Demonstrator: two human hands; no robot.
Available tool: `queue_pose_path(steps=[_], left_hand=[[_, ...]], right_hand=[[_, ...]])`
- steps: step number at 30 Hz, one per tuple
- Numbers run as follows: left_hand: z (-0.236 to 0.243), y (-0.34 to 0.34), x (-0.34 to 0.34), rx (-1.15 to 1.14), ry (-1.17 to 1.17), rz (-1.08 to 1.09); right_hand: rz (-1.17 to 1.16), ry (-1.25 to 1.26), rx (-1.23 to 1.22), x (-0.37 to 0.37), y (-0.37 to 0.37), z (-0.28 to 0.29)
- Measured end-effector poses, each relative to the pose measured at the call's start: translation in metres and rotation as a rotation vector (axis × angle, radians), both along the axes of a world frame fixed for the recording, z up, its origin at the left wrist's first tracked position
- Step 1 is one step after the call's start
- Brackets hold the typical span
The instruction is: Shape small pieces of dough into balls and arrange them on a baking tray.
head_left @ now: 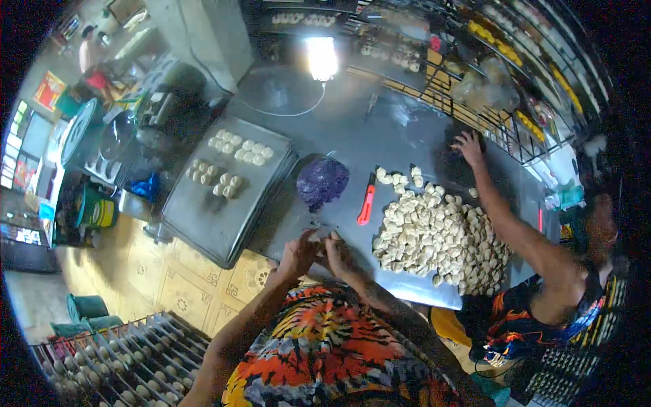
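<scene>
Left hand (298, 256) and right hand (339, 256) curl close together, any grip unclear, near purple paste (323, 182) on the bench (400, 125); dough balls (258, 160) on the tray (213, 218) look done, the dough heap (434, 237) at right seems unworked

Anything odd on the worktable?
Yes: what looks like a red utility knife lies loose between the purple mound and the heap of pale dough pieces, an odd spot so near food. Can't tell if its blade is out.
</scene>
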State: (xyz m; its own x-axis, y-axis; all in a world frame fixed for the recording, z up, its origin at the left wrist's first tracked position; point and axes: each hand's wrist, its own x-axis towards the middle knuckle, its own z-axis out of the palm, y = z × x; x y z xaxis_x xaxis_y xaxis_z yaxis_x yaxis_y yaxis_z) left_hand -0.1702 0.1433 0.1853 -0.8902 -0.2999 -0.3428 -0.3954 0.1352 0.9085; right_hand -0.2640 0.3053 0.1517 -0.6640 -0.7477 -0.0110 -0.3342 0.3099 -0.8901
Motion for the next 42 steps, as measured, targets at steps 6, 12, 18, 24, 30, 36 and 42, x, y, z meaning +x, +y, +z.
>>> queue_pose_path(steps=[6, 12, 18, 24, 30, 36, 42], left_hand=[[-0.026, -0.054, 0.006, 0.34, 0.091, 0.124], [-0.026, -0.11, 0.035, 0.401, 0.064, 0.228], [-0.035, -0.207, 0.011, -0.181, 0.21, 0.19], [-0.079, -0.277, -0.032, -0.449, 0.525, -0.179], [-0.088, -0.259, -0.014, -1.086, 0.482, -0.431], [-0.061, -0.231, -0.035, -0.936, 0.257, -0.106], [-0.041, -0.125, -0.019, -0.204, 0.438, 0.286]], right_hand=[[-0.119, 0.003, -0.009, -0.005, -0.05, -0.019], [-0.076, -0.369, -0.066, 0.008, -0.117, -0.021], [-0.264, -0.833, -0.18, 0.021, -0.155, 0.008], [-0.333, -0.799, -0.156, 0.017, -0.106, 0.006], [-0.388, -0.599, -0.038, -0.001, -0.005, -0.015], [-0.532, 0.096, 0.312, -0.054, 0.087, -0.052], [-0.487, 0.375, 0.599, -0.094, 0.104, -0.037]])
